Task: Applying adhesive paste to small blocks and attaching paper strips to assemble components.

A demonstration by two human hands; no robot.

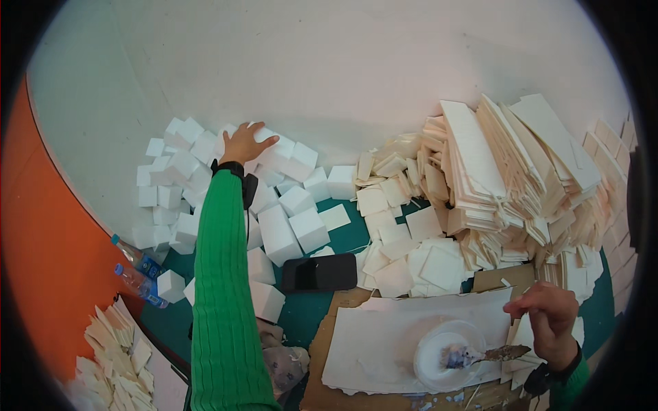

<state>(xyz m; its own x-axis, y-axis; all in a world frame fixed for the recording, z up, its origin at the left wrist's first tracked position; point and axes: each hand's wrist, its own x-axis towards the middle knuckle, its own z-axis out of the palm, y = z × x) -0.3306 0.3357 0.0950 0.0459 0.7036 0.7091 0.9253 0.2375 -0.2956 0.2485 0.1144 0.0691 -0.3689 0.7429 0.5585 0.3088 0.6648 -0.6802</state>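
My left hand [245, 142] reaches to the back of a heap of white blocks. Its fingers are spread over a long white block [277, 152] at the top, touching it without visibly gripping. At the lower right my right hand [548, 322] hovers with fingers curled, and no object shows in it. Beside it, a stained spatula [506, 353] rests with its tip in a round white plastic dish [423, 370]. A bluish-white paste [455, 356] sits in that dish. Under the dish lies a white sheet [370, 342] on brown cardboard [317, 370].
A black phone [319, 272] lies between the blocks and thin cream squares [439, 267]. Tall stacks of cream boards [480, 164] lean against the wall at right. Two plastic bottles [140, 284] stand at left, above another pile of cream pieces [120, 359].
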